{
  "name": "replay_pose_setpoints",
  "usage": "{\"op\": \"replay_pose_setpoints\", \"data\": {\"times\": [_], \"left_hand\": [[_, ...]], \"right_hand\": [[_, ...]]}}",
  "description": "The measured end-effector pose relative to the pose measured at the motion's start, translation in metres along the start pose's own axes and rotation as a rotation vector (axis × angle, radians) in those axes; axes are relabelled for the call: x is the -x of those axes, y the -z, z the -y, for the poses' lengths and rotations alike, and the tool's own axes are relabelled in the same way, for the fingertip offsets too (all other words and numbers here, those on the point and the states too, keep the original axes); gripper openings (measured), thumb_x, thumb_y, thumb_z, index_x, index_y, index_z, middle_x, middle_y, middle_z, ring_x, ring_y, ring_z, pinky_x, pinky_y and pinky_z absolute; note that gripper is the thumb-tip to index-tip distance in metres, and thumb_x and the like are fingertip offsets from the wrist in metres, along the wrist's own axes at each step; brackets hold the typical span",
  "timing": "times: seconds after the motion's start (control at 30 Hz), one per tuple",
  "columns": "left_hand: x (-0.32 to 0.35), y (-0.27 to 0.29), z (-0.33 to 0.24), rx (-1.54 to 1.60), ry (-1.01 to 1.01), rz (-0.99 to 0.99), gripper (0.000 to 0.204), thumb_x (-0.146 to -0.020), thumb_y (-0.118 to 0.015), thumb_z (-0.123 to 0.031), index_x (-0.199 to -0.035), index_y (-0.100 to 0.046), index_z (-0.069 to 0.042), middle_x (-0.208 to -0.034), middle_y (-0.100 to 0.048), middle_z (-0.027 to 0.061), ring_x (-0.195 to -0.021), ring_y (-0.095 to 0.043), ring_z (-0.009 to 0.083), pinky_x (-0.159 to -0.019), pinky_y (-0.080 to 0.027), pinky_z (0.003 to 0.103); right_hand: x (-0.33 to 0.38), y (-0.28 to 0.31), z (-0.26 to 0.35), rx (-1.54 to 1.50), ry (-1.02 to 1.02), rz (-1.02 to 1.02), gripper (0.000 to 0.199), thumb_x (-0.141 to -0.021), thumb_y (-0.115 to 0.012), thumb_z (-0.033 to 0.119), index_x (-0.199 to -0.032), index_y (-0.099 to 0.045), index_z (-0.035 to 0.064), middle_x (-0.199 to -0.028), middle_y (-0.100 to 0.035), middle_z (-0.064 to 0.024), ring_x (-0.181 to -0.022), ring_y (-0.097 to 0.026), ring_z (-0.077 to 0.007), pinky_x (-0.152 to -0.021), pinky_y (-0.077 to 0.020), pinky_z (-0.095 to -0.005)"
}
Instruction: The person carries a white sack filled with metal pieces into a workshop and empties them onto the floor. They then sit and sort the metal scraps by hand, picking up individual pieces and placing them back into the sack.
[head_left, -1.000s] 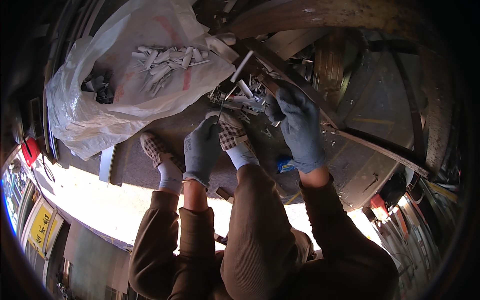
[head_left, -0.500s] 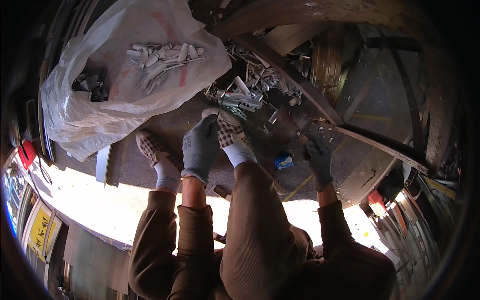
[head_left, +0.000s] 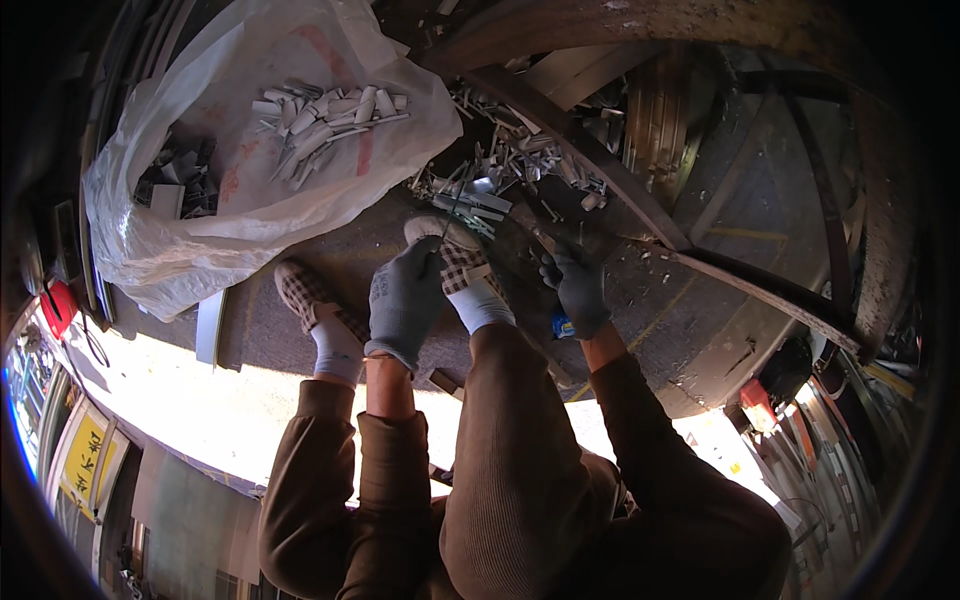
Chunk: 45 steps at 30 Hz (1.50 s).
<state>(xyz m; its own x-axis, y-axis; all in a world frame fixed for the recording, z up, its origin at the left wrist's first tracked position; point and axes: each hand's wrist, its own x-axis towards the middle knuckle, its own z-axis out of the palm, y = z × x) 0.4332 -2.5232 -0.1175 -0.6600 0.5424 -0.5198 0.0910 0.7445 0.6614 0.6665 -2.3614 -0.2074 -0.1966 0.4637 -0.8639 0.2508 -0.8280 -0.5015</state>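
My left hand [head_left: 405,295], in a grey glove, is closed on a thin metal strip [head_left: 453,212] that points away from me, just above my right checkered shoe [head_left: 462,262]. To its right, my gloved right hand [head_left: 578,290] is closed round the light handle [head_left: 546,241] of a tool with a broad, dark brown head [head_left: 527,219]. The tool's exact kind is hard to make out. Beyond both hands lies a heap of cut metal scraps [head_left: 515,165]. A blue object [head_left: 563,326] on the ground is partly hidden by my right hand.
A big white woven sack [head_left: 225,235] lies open at the far left, with metal offcuts [head_left: 330,115] on it and darker pieces [head_left: 180,180] inside. A rusty metal bar [head_left: 600,170] slants across the far right. Another bar [head_left: 770,295] runs toward the right side.
My right hand has swung left with the tool, closer to my left hand, and now covers part of the blue object. My left hand has barely moved.
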Motion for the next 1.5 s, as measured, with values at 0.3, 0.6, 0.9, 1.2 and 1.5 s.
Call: {"op": "replay_pose_setpoints", "data": {"times": [0.3, 0.6, 0.9, 1.2, 1.5], "left_hand": [[0.004, 0.009, -0.012, 0.023, -0.020, 0.006, 0.026, -0.094, -0.061, -0.017, -0.115, -0.073, -0.007, -0.098, -0.072, 0.0212, -0.092, -0.071, 0.0401, -0.079, -0.056, 0.047], [0.008, 0.030, -0.027, 0.032, -0.008, -0.049, 0.025, -0.096, -0.060, -0.015, -0.117, -0.073, -0.007, -0.098, -0.074, 0.0212, -0.092, -0.073, 0.0388, -0.078, -0.057, 0.044], [0.003, 0.036, 0.000, 0.049, 0.051, -0.031, 0.032, -0.098, -0.057, -0.010, -0.125, -0.071, -0.004, -0.094, -0.078, 0.0133, -0.066, -0.070, 0.0150, -0.065, -0.055, 0.030], [0.003, 0.027, 0.007, 0.136, 0.104, -0.053, 0.027, -0.095, -0.061, -0.013, -0.117, -0.073, -0.004, -0.097, -0.074, 0.0216, -0.094, -0.074, 0.0367, -0.080, -0.057, 0.040], [0.003, 0.026, 0.000, 0.134, 0.113, -0.043, 0.027, -0.095, -0.060, -0.014, -0.117, -0.073, -0.006, -0.095, -0.075, 0.0194, -0.090, -0.075, 0.0343, -0.078, -0.057, 0.039]], "right_hand": [[-0.046, -0.038, 0.006, -0.021, -0.010, 0.176, 0.016, -0.102, -0.065, 0.016, -0.115, -0.068, 0.0068, -0.099, -0.072, -0.0079, -0.084, -0.069, -0.0180, -0.076, -0.0569, -0.0297], [-0.033, -0.025, 0.019, -0.094, -0.015, 0.264, 0.018, -0.101, -0.061, 0.010, -0.117, -0.068, 0.0066, -0.104, -0.071, -0.0090, -0.092, -0.069, -0.0201, -0.082, -0.0569, -0.0342], [-0.002, -0.013, 0.041, -0.001, 0.084, 0.347, 0.022, -0.105, -0.060, 0.014, -0.123, -0.068, 0.0038, -0.102, -0.072, -0.0072, -0.088, -0.069, -0.0146, -0.082, -0.0584, -0.0297], [0.046, -0.046, 0.104, 0.082, 0.240, 0.293, 0.024, -0.103, -0.060, 0.012, -0.122, -0.068, 0.0005, -0.104, -0.074, -0.0093, -0.084, -0.069, -0.0146, -0.076, -0.0549, -0.0286], [0.067, -0.154, 0.150, 0.545, 1.017, 0.350, 0.036, -0.100, -0.064, 0.015, -0.132, -0.063, -0.0029, -0.101, -0.069, -0.0069, -0.082, -0.065, -0.0133, -0.073, -0.0557, -0.0293]]}}
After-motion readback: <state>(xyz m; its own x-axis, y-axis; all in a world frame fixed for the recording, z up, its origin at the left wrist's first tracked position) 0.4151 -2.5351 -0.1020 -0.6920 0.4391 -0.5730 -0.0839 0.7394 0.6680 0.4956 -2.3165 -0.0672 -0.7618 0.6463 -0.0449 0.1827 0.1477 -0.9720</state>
